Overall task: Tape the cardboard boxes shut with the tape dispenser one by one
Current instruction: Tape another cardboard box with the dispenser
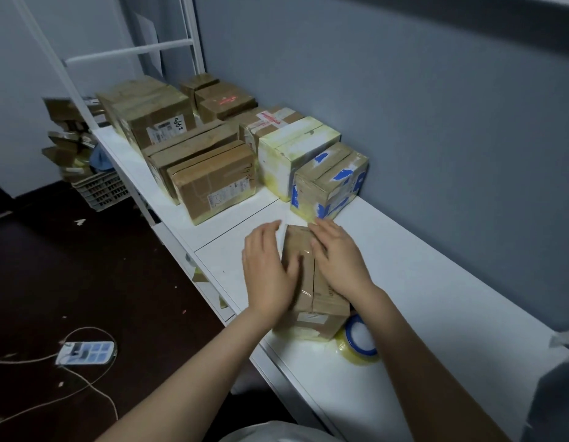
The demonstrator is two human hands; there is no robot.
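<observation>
Left hand (268,271) and right hand (340,261) rest on one box (321,303).

Dim, cool light; white table (436,282) brightest, floor (85,266) left of it dark; left hand (267,269) slightly blurred; edges bend.

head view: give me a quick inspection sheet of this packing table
surface: white table along the wall
job's things: small cardboard box under both hands, clear tape on its top; tape roll lying at its near right corner
clutter: other boxes grouped at the far end
grippers: left hand and right hand both flat on the box
cables: power strip and cords on the floor, left
surroundings: grey wall, plastic crate on the floor, white metal frame
</observation>
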